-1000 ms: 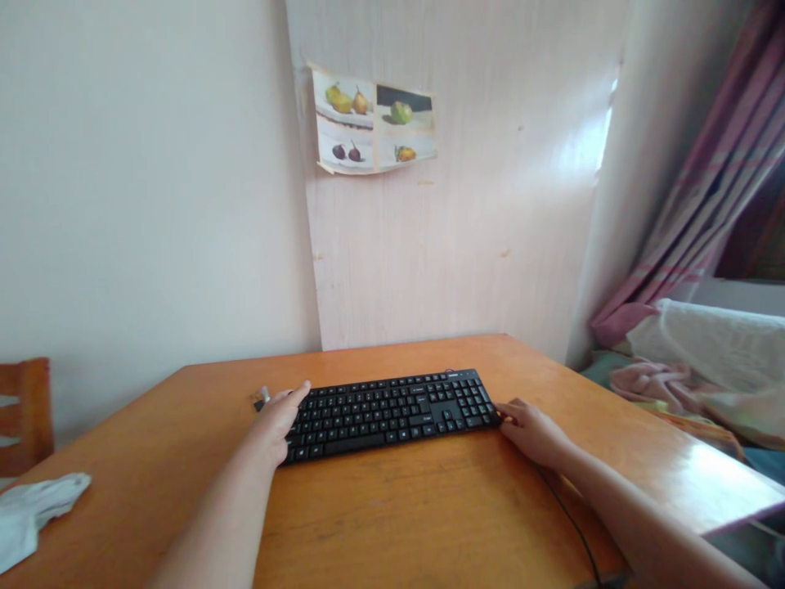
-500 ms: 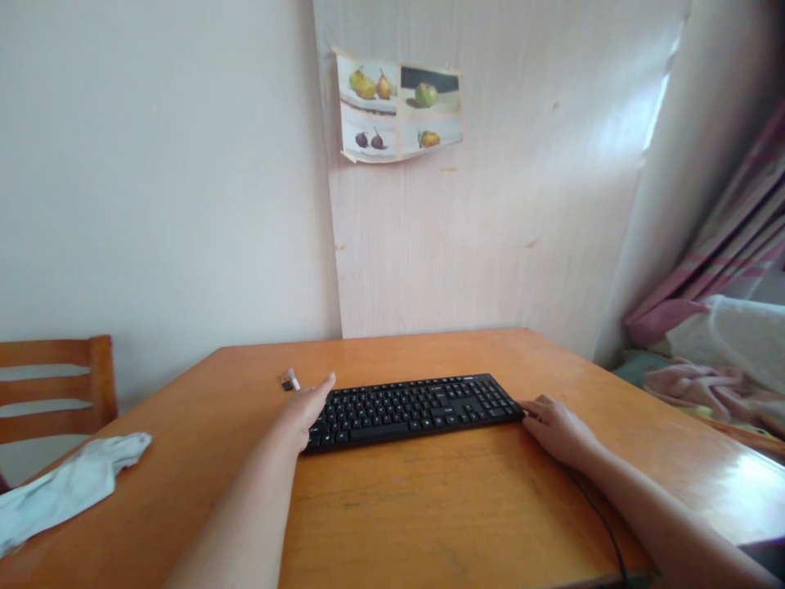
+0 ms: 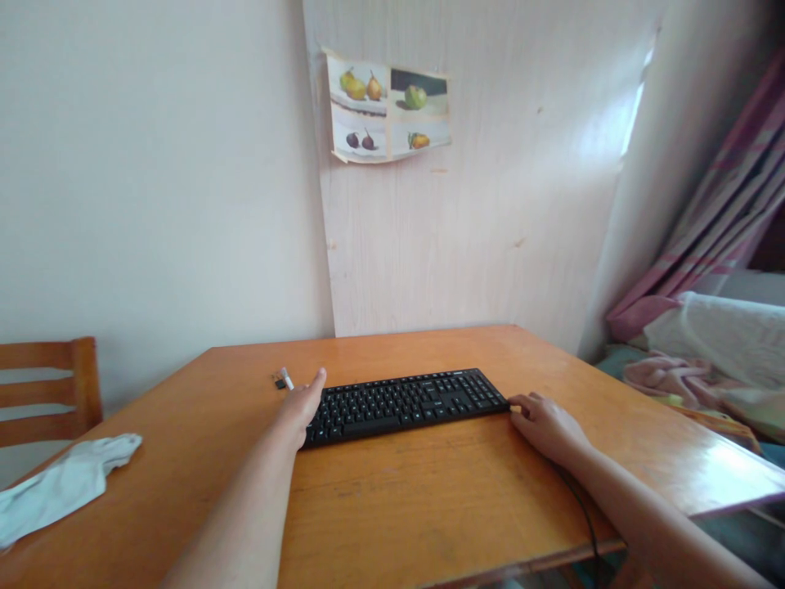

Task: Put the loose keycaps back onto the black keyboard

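Observation:
A black keyboard (image 3: 392, 409) lies on the wooden table, slightly slanted, its right end farther away than its left. At its left end is my left hand (image 3: 303, 405), closed around the side with the thumb pointing up; the other fingers are mostly hidden. My right hand (image 3: 545, 421) has its curled fingers on the near right corner of the keyboard. Beneath the right wrist, a thin dark cable (image 3: 580, 503) runs to the table's front edge and hangs over it. Just beyond my left hand lie a small white tube-like item (image 3: 287, 378) and a small dark piece (image 3: 280, 384).
A crumpled white cloth (image 3: 67, 483) lies on the left of the table (image 3: 392, 507). Beyond that side stands a wooden chair (image 3: 86, 384). Fruit pictures (image 3: 389, 110) hang on the wall behind. Bedding (image 3: 668, 376) and a pink curtain (image 3: 693, 237) are at the right.
The view has turned slightly right, so more of the table's front edge shows. Both hands stay at the ends of the keyboard, with little visible movement.

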A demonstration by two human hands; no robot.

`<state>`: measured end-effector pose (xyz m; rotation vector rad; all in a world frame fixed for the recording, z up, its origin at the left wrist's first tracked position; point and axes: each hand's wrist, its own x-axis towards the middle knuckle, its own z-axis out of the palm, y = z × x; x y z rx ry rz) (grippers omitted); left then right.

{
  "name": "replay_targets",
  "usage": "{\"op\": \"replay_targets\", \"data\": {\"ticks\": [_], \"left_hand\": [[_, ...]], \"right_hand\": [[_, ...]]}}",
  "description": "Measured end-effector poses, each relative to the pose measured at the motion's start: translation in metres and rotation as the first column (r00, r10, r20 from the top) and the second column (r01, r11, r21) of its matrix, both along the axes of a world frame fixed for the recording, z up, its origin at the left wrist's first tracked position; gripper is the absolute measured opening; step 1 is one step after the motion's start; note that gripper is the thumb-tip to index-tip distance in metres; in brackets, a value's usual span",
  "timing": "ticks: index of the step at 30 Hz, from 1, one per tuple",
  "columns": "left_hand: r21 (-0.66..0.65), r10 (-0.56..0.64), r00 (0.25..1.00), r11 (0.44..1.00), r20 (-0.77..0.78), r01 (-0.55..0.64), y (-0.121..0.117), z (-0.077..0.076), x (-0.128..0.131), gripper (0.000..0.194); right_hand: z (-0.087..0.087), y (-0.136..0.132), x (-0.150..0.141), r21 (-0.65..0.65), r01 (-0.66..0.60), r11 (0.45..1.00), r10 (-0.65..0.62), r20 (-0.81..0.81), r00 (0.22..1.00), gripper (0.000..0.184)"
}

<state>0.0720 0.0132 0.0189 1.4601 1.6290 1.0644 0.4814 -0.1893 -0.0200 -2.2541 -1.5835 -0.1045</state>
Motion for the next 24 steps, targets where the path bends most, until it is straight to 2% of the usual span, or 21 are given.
{"op": "replay_targets", "data": {"ticks": [6, 12, 21, 24], "left_hand": [[0.01, 0.0, 0.997, 1.0, -0.074, 0.001, -0.001, 0.005, -0.001, 0.053], [0.044, 0.014, 0.992, 0.999, -0.125, -0.009, 0.001, 0.005, -0.002, 0.054], [0.043, 0.025, 0.988, 0.999, -0.153, -0.018, -0.002, 0.003, -0.003, 0.056], [0.047, 0.027, 0.987, 0.999, -0.155, -0.02, -0.001, 0.002, -0.004, 0.057]], "right_hand": [[0.004, 0.001, -0.01, -0.031, 0.042, 0.999, -0.039, 0.084, 0.996, 0.035], [0.002, 0.003, -0.005, -0.054, 0.046, 0.997, -0.041, 0.096, 0.995, 0.034], [0.003, 0.005, 0.002, -0.043, 0.138, 0.989, -0.126, 0.207, 0.97, 0.034], [0.007, 0.001, -0.001, -0.009, 0.119, 0.993, -0.114, 0.215, 0.97, 0.033]]}}
